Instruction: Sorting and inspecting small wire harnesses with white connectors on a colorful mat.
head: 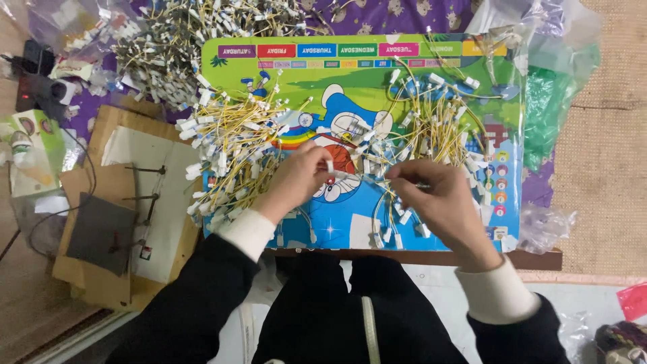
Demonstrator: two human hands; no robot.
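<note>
The left hand [296, 176] pinches the white connector [330, 166] of a short yellow wire, held above the cartoon-printed worktop [350, 226] beside the left wire pile [232, 155]. The right hand [431, 195] grips the other end; loose wires [431, 114] in the right pile may snag, and a hard pull may unseat the connector.

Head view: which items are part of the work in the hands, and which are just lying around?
In use:
- left hand, right hand pinching a small white connector
- piles of yellow wires with white connectors
- colourful cartoon board

Lying about:
- cardboard sheets
- green plastic bag
</note>
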